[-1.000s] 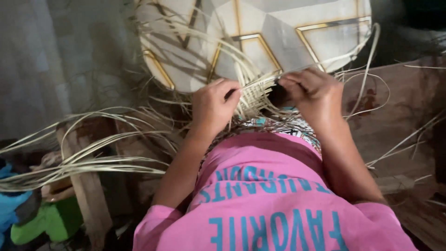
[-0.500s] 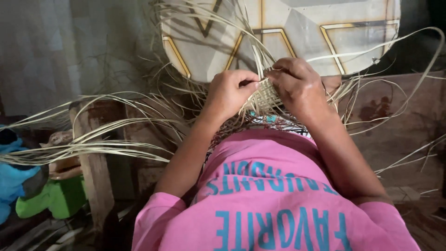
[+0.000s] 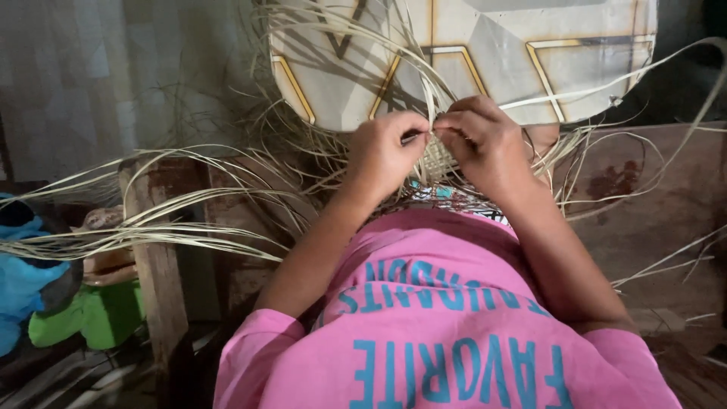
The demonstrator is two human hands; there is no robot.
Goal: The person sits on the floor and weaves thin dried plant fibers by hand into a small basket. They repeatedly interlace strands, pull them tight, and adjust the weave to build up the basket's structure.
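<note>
A: Going left to right. What's far left?

B: One blue soft thing (image 3: 23,265), then one green plastic thing (image 3: 95,314) just beside it, low down. Can't tell what either is. Next, one upright wooden post (image 3: 155,257) with a sheaf of pale straw strips (image 3: 151,227) draped across it, fanning out to the left.

A: How many strips?

B: Too many, and they overlap, so I can't count them. Loose ones also trail off on the right side.

A: Hands?

B: Two, both the wearer's own. Left hand (image 3: 386,151) and right hand (image 3: 485,144) are nearly touching at the fingertips, centre frame, just above the lap.

A: State of the fingers?

B: Left fingers (image 3: 413,132) are curled shut, pinching a strip. Right fingers (image 3: 454,121) are also closed, pinched on the strips rising from the weave. Exactly which strand each one holds is too fine to tell.

A: Where's the work piece?

B: One small woven straw piece (image 3: 435,163) sits between and just under the two hands, mostly covered by them. Only a pale plaited patch shows. Strips run from it up and outward.

A: Behind that?

B: One round-edged light panel (image 3: 492,45) with gold-lined angular shapes, above the hands, with strips crossing its face.

A: Foreground?

B: One pink shirt (image 3: 447,326) with teal lettering fills the bottom. A brown wooden surface (image 3: 644,204) is on the right, with a few stray strips lying over it.
</note>
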